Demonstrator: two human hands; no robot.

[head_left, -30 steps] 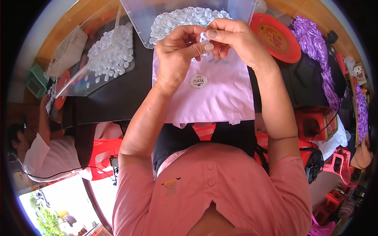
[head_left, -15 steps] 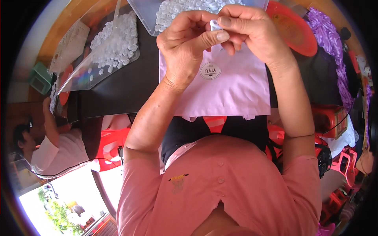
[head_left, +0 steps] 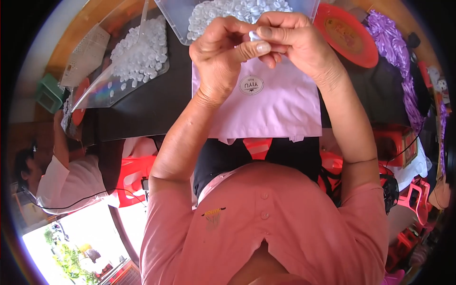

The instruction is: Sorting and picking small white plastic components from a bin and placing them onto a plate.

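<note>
Between your two thumbs, raised above the dark surface (head_left: 142, 107), sits a small clear plastic piece (head_left: 255, 35). The fingers of your left hand (head_left: 223, 57) are pressed together on it, thumb against forefinger, and the fingers of your right hand (head_left: 294, 40) pinch it from the other side. Directly beneath your hands lies a pale lilac cloth with a round label (head_left: 270, 107), partly hidden by your wrists. Just beyond your knuckles stands a clear plastic tray heaped with small clear pieces (head_left: 228, 12). To your left is a second clear tray of the same pieces (head_left: 137, 47); to your right, a round red plate (head_left: 344, 33) and a purple ruffled cloth (head_left: 396, 52). At the far left, another person in a white shirt (head_left: 61, 183) sits.
</note>
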